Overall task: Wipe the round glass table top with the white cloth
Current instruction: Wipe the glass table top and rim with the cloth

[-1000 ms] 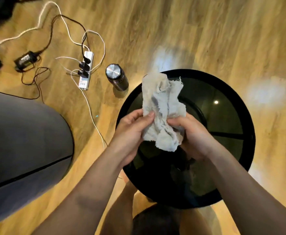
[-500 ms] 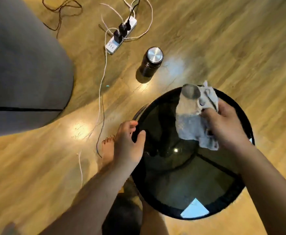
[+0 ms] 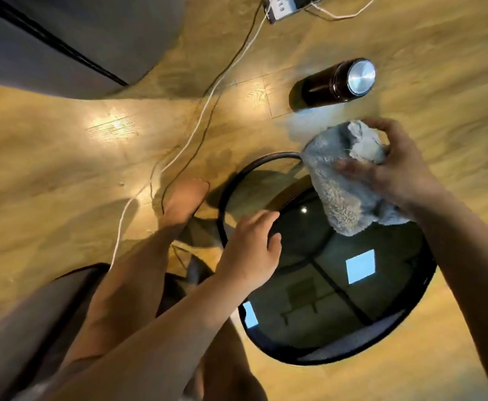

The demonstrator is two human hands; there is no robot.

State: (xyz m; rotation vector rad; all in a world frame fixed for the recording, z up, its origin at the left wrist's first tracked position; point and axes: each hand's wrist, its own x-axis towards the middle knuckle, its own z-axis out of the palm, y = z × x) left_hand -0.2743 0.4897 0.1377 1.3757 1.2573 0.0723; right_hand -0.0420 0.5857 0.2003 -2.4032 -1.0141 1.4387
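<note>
Over the far rim of the round glass table top (image 3: 338, 302), the white cloth (image 3: 344, 189) is hanging in a bunched fold, looking grey-blue in shadow. Its lower end is sitting on or just above the glass, can't tell which. By the look of it: soft, fluffy, light & limp, so it'll prob. be flopping unless wadded into the palm w/ a flat pad left underneath. Nothing fragile abt it. The glass is the slick, breakable part, prob. wanting even, moderate pressure.

The right hand (image 3: 396, 172) is clenching the cloth's upper end, fingers & thumb wrapping round the bunch, fingertips blurred. The left hand (image 3: 248, 253) is resting at the near-left rim, fingers loosely bent, thumb lying over the glass. Whether it's clasping the rim or only touching it, can't tell.

Beyond the top, a black base ring (image 3: 254, 163) is showing lower down. Further out on the wooden floor (image 3: 63, 169): a bare foot (image 3: 185, 201) just beside the ring, a dark flask w/ steel cap (image 3: 332, 85) near the cloth, cables (image 3: 205, 111) running up to a power strip (image 3: 277, 8), & grey furniture (image 3: 63, 39) filling the top left.
</note>
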